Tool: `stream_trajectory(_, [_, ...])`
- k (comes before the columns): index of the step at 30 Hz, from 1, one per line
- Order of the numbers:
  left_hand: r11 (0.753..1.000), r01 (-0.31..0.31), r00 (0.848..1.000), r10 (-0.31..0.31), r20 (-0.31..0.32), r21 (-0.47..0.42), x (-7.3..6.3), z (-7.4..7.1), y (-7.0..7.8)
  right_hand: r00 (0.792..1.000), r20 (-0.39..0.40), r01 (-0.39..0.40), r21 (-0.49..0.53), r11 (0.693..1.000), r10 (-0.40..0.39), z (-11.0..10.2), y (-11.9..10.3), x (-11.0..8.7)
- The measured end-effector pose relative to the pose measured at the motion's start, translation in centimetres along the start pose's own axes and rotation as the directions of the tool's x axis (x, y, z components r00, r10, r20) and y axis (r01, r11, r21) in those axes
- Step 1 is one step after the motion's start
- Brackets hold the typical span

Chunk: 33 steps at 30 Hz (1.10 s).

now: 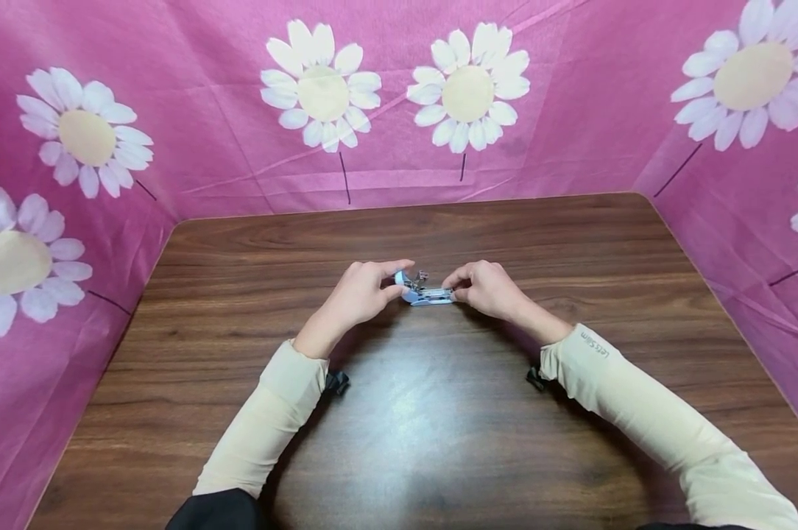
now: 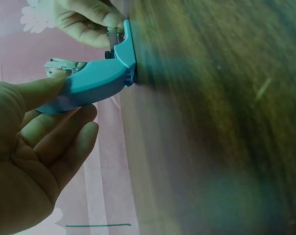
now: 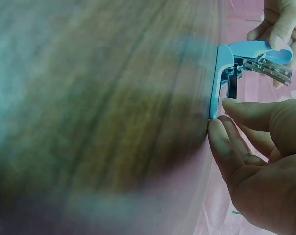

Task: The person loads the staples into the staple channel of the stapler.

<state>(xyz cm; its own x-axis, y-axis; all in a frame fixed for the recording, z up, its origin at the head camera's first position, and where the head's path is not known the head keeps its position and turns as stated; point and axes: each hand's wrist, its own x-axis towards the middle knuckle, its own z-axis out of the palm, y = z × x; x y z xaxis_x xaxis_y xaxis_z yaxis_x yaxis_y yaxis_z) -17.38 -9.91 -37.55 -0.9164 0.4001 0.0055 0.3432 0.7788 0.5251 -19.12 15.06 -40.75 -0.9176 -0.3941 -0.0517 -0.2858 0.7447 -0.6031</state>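
Note:
A light blue stapler point(image 1: 431, 300) stands opened out on the wooden table, its base flat on the wood and its top arm swung up and back to the left. My left hand point(image 1: 361, 291) holds that raised top arm point(image 2: 96, 84), thumb on one side and fingers on the other. Metal parts show on the arm's inner side. At the base's right end, my right hand point(image 1: 489, 289) pinches the tip with thumb and fingers. The thumb point(image 3: 248, 113) lies at the end of the dark staple channel point(image 3: 232, 84); the fingertips are right at the base's edge.
The brown wood-grain table point(image 1: 399, 442) runs out on all sides of the hands. Behind it and along both sides hangs a pink cloth point(image 1: 207, 88) with large white daisies. Small black pieces point(image 1: 337, 382) show at both wrists by the cream sleeves.

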Motion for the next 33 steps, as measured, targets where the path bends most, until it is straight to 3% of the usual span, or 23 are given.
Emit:
stream_trajectory(9, [0.998, -0.063, 0.998, 0.063, 0.002, -0.011, 0.7, 0.4, 0.6, 1.000, 0.018, 0.002, 0.007, 1.000, -0.002, 0.3, -0.1, 0.3])
stream_trajectory(17, [1.000, -0.016, 0.999, 0.016, 0.046, -0.010, 1.3, 1.2, 0.6, 1.000, 0.018, -0.001, -0.001, 1.000, 0.001, 0.2, 0.0, 0.5])
stream_trajectory(23, [0.998, -0.032, 0.996, 0.026, 0.086, 0.062, 1.8, 1.7, 1.0, 1.000, 0.018, -0.011, 0.001, 1.000, 0.011, 0.2, 0.1, 0.5])
stream_trajectory(28, [0.993, -0.010, 0.995, -0.002, 0.100, 0.121, 2.0, 2.0, 1.4, 0.999, 0.023, -0.025, 0.005, 1.000, 0.024, 0.2, 0.2, 0.5])
stream_trajectory(33, [0.982, -0.039, 0.993, 0.017, 0.118, 0.184, 2.3, 2.4, 1.9, 0.999, 0.015, -0.041, -0.012, 0.999, 0.041, 0.0, 0.3, 0.3])
